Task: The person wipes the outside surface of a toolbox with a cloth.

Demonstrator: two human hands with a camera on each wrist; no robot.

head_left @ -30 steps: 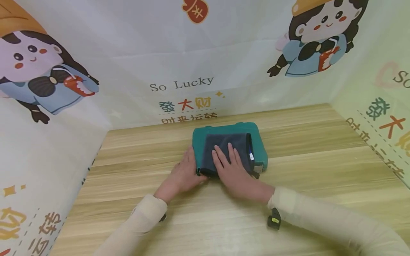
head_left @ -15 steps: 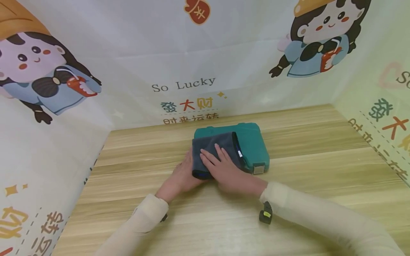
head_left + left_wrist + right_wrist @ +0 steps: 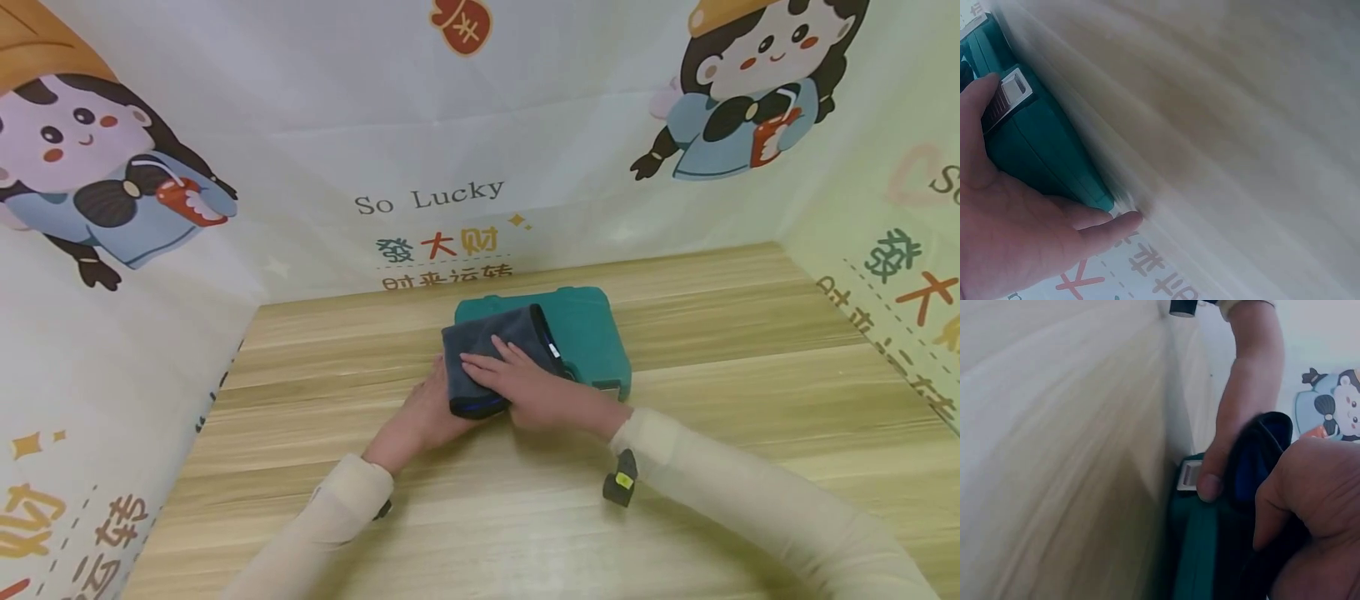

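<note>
A teal plastic case (image 3: 592,333) lies flat on the table, metal latches on its front side. My left hand (image 3: 435,412) holds its front left corner. In the left wrist view the thumb presses by a latch (image 3: 1015,89) and the fingers reach along the case's left end. On the lid's left part lies a folded dark grey cloth (image 3: 476,342) with black edging and a white label. My right hand (image 3: 532,392) grips this cloth, fingers spread over its top. Its bent thumb (image 3: 1270,519) is at the cloth's front edge in the right wrist view, where blue lining (image 3: 1250,472) shows.
The wood-grain table (image 3: 315,358) is bordered at the back and sides by a printed white sheet (image 3: 300,167) with cartoon figures and lettering. A small black device (image 3: 621,479) hangs at the right cuff.
My right hand has slid the cloth leftward over the case lid and turned it a little, baring the lid's right part. My left hand stays at the corner.
</note>
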